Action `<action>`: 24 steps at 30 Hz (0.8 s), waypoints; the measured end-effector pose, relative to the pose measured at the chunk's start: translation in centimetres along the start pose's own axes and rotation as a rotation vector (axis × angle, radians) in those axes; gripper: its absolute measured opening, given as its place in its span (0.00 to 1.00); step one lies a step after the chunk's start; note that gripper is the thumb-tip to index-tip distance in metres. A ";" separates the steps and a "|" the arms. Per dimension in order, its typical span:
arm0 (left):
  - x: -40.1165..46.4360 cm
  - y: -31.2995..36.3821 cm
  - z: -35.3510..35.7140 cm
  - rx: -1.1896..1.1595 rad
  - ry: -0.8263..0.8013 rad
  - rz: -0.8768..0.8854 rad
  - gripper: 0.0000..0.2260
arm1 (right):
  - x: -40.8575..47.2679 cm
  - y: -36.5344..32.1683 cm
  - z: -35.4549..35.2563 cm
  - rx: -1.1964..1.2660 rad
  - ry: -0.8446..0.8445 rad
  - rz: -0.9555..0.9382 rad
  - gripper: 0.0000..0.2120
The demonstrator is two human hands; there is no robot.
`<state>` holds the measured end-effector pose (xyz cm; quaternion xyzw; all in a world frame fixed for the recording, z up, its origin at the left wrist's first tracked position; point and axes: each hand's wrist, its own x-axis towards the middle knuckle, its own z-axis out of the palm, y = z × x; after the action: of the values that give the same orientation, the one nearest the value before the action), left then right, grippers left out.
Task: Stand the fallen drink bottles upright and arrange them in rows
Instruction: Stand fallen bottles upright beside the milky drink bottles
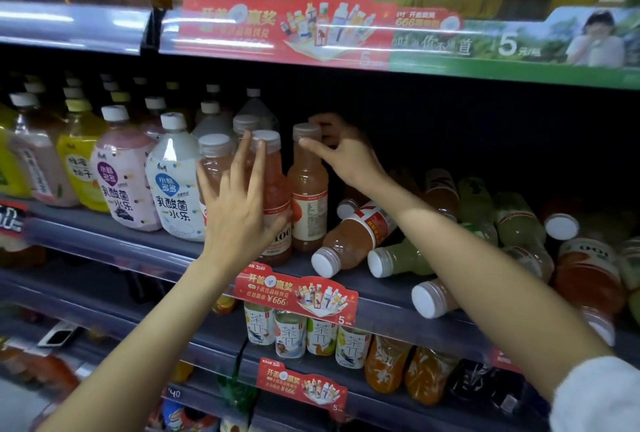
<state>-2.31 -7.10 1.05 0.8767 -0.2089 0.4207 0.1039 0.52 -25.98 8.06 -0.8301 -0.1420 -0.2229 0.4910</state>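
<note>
On the middle shelf (346, 279) several orange juice bottles stand upright in the centre. My left hand (239, 203) lies with straight, spread fingers against the front upright bottle (277, 223). My right hand (343, 151) grips the neck and white cap of another upright orange bottle (308, 203) just to its right. To the right, several bottles lie fallen on their sides: an orange one (353, 237), a green one (405, 260), another orange one (436, 296), and more green and red ones behind them.
Upright rows of pink, white and yellow yoghurt-drink bottles (173, 185) fill the shelf's left part. Red promotional tags (294, 293) hang on the shelf edge. Tea and orange bottles (291, 334) stand on the shelf below. The upper shelf's edge (311, 36) overhangs.
</note>
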 end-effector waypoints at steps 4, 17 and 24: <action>0.0 0.0 -0.2 -0.005 -0.010 0.012 0.43 | -1.3 0.3 -0.3 0.020 -0.014 0.058 0.28; -0.3 -0.2 0.1 -0.031 -0.013 0.010 0.42 | -3.8 2.5 3.1 -0.206 -0.041 0.121 0.40; -0.3 -0.1 0.1 -0.036 -0.010 0.011 0.41 | -3.8 1.5 4.2 -0.083 -0.162 0.159 0.36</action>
<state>-2.34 -6.92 0.82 0.8756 -0.2218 0.4131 0.1163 -1.13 -23.07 3.26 -0.8735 -0.1056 -0.1211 0.4595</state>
